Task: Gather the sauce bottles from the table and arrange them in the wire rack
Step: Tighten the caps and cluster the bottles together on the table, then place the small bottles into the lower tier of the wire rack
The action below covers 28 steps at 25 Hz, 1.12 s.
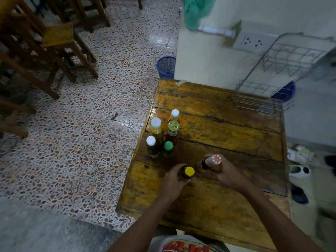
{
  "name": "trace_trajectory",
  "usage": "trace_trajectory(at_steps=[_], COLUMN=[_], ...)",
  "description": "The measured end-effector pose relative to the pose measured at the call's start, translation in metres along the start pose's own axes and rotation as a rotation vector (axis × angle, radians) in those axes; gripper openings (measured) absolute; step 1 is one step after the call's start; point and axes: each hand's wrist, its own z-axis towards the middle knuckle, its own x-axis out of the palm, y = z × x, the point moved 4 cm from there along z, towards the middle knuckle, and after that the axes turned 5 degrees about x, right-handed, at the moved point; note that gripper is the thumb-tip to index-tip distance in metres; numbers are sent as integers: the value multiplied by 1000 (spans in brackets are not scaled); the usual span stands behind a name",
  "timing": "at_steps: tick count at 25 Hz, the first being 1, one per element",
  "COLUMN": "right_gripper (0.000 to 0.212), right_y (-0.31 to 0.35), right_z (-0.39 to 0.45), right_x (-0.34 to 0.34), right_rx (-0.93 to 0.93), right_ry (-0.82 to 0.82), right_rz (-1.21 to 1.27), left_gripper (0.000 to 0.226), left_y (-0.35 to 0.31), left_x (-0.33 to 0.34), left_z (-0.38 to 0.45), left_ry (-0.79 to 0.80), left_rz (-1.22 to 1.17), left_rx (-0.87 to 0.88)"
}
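My left hand (173, 180) grips a dark bottle with a yellow cap (189, 172) standing on the wooden table (227, 135). My right hand (228, 174) is closed around a brown bottle with a red-and-white cap (215, 159). Further left stand several more sauce bottles in a cluster: a tall white-capped one (156, 126), a gold-lidded red one (173, 130), a small green-capped one (168, 147), a short white-capped one (151, 144) and a white-capped one behind (175, 114). The wire rack (269, 79) stands empty at the table's far right corner.
A cream pillar with a wall socket (252, 42) rises behind the table. A blue basket (166, 67) sits on the pebbled floor beside it. Wooden chairs (60, 44) stand at the left. Shoes (298, 170) lie on the floor at the right.
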Motion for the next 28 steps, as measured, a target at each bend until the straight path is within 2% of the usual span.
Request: trace_trajectory(at_steps=[4, 7, 9, 14, 18, 20, 24, 28], right_gripper=[56, 57, 50, 46, 48, 47, 51, 61], right_y=[-8, -12, -14, -24, -18, -17, -36, -58], right_z=[-2, -8, -8, -2, -5, -4, -1, 11], right_x=[9, 28, 35, 35, 43, 43, 16, -68], right_rx=[62, 109, 128, 165, 100, 80, 142, 136], right_ry=[-95, -244, -308, -294, -426, -450, -450, -346], right_rz=[165, 308, 332, 361, 377, 343, 323, 378], left_gripper=[54, 57, 58, 55, 63, 57, 45, 44], left_y=[-5, -3, -2, 1, 1, -2, -35, -104], left_x=[6, 6, 5, 5, 1, 0, 5, 25], left_z=[7, 9, 8, 9, 10, 10, 27, 80], left_ry=[-6, -5, 7, 22, 60, 71, 102, 40], left_rz=[-39, -52, -51, -88, -112, -115, -112, -90], left_rx=[13, 11, 15, 11, 13, 18, 39, 119])
